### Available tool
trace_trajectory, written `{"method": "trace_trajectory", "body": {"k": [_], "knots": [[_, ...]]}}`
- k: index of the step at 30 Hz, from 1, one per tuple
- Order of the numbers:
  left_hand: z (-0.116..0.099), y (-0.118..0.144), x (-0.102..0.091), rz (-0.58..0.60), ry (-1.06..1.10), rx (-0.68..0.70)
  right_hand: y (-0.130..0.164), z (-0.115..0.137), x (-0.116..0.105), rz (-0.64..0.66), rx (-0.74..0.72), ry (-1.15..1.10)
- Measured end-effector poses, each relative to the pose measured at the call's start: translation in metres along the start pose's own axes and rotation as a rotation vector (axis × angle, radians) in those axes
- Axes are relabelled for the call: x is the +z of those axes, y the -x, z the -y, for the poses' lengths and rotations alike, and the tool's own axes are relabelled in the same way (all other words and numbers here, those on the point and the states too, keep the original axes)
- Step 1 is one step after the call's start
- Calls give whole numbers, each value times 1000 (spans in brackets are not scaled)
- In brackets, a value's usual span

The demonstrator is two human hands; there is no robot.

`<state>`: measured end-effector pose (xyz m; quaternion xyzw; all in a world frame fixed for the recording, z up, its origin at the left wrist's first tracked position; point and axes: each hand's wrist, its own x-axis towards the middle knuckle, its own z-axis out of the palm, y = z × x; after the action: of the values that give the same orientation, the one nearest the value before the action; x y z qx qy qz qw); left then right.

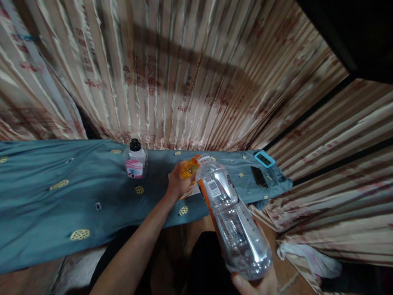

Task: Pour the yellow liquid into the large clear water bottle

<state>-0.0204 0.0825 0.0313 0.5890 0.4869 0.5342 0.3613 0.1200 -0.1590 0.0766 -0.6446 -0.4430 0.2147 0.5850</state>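
Observation:
My right hand (258,282) grips the base of a large clear plastic bottle (233,221) with an orange label, tilted so its neck points away from me over the table. My left hand (178,184) reaches forward and holds something orange (188,169) right at the bottle's mouth; whether it is a cap or a small container I cannot tell. Both hands meet above the blue cloth (76,192) covering the table.
A small clear bottle (135,162) with a black cap and pink label stands on the cloth to the left. A dark phone (258,176) and a light-blue framed device (264,159) lie at the right end. Striped curtains (190,78) hang behind; crumpled fabric lies at the lower right.

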Motion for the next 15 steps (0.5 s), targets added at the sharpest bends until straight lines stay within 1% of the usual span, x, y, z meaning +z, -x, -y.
{"method": "trace_trajectory", "body": {"k": [5, 7, 15], "knots": [[1, 1, 0, -7, 24, -1, 1, 3, 1, -10, 18, 22], [1, 1, 1, -7, 29, 3, 1, 3, 0, -15, 1, 41], [0, 1, 0, -9, 45, 3, 0, -11, -8, 6, -53, 101]]}}
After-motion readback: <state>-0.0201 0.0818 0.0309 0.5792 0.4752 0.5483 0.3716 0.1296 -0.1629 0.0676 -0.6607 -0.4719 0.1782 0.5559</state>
